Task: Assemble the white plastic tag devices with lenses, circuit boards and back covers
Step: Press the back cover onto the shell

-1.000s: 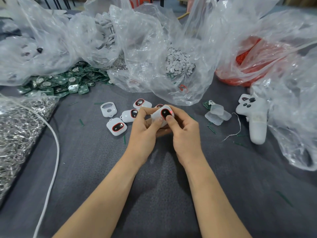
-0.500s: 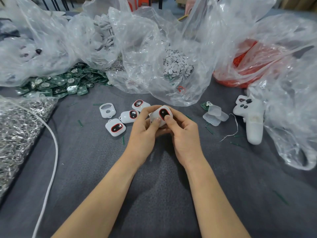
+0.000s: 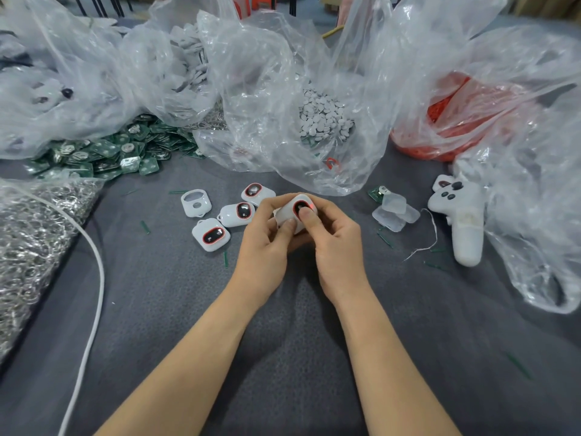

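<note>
- The left hand [image 3: 264, 247] still grasps the tag [image 3: 288, 214] from its left side, fingers curled behind it and the thumb on its lower front.
- The right hand [image 3: 338, 247] still grasps the tag from the right. Its thumb [image 3: 307, 217] has slid up onto the dark, red-rimmed lens [image 3: 300, 206]; half a second ago it sat just below the lens.
- The tag is between both hands as before, above the cloth [image 3: 283, 357], with its face tilted up.
- Far left of the tag, a clear ring bag [image 3: 31, 234] holds a mass of metal rings.
- Behind and left of the tag, green boards [image 3: 103, 155] spill out from under a clear bag.
- Further behind, a parts bag [image 3: 185, 58] holds white plastic pieces; what kind cannot be told.
- Just left of the tag, an empty shell [image 3: 195, 203] and three lensed tags [image 3: 237, 213] lie loose and unmoved.
- Behind the tag, a disc bag [image 3: 323, 118] holds small white discs.
- Behind and right of the tag, a red bag [image 3: 456, 121] holds red pieces.
- Right of the tag lie clear caps [image 3: 394, 212], then a white controller [image 3: 465, 225].
</note>
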Tool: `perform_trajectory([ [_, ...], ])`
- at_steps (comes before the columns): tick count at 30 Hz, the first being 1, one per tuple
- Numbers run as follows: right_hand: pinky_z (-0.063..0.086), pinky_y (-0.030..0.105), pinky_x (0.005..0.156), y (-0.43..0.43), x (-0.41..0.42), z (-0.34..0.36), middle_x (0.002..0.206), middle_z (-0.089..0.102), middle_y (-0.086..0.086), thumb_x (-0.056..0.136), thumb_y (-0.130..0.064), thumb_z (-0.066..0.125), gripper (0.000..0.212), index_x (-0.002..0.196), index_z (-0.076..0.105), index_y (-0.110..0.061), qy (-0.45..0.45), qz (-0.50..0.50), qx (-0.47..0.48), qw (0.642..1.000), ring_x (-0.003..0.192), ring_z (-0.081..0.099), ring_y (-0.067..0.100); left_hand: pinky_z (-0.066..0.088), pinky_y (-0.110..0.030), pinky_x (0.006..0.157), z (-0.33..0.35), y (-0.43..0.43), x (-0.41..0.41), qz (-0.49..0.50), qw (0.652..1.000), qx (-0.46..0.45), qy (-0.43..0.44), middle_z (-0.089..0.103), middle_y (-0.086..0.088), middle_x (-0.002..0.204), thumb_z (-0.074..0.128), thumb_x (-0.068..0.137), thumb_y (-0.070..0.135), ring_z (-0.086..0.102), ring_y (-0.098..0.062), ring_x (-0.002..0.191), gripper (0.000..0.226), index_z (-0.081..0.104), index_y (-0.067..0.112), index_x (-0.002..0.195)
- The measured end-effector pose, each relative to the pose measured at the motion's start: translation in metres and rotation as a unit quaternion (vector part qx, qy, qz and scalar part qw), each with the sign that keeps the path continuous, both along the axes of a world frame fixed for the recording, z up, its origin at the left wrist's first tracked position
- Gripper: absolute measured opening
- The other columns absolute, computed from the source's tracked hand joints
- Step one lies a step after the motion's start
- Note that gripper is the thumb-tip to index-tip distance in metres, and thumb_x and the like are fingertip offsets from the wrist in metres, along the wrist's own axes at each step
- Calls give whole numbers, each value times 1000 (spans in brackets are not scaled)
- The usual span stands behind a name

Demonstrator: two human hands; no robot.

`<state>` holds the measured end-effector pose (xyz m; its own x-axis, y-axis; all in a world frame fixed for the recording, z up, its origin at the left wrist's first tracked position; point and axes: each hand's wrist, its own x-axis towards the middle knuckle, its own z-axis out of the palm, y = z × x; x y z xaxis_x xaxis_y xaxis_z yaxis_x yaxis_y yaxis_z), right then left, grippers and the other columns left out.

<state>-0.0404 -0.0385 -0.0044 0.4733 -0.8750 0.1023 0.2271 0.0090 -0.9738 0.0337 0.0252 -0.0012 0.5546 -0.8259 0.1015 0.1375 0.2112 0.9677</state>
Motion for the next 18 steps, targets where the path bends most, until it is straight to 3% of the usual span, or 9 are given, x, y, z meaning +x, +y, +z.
perform_trajectory([
  [4, 50, 23, 91, 0, -2, 1, 100, 73, -5, 92, -2, 58, 24, 104, 69, -20, -12, 23, -6, 1000, 101, 65, 9, 55, -23, 77, 1, 0, 1, -5, 999, -5, 34, 66, -19, 109, 38, 97, -11, 68, -18, 96, 32, 55, 11, 113],
  [9, 52, 33, 90, 3, 2, -3, 102, 72, 7, 92, -2, 58, 19, 106, 68, -10, 9, -20, -17, 1000, 99, 66, 18, 56, -28, 86, 0, -2, 2, -2, 1000, 17, 24, 61, -28, 118, 36, 96, -13, 63, -30, 106, 33, 49, 2, 123],
  [15, 49, 16, 80, 2, 0, -1, 94, 73, -10, 92, -1, 57, 27, 99, 69, -24, -13, 9, -14, 1000, 96, 66, 4, 55, -23, 77, 1, 1, 0, 5, 1000, 4, 26, 66, -17, 108, 37, 96, -13, 67, -19, 95, 34, 52, 4, 121],
  [18, 55, 34, 85, 3, -2, -1, 101, 73, -2, 92, -5, 59, 21, 106, 69, -17, 4, 12, -33, 999, 100, 67, 14, 56, -23, 73, 1, 0, 0, 21, 1000, 5, 10, 69, -14, 101, 38, 94, -13, 68, -21, 92, 34, 56, 11, 110],
])
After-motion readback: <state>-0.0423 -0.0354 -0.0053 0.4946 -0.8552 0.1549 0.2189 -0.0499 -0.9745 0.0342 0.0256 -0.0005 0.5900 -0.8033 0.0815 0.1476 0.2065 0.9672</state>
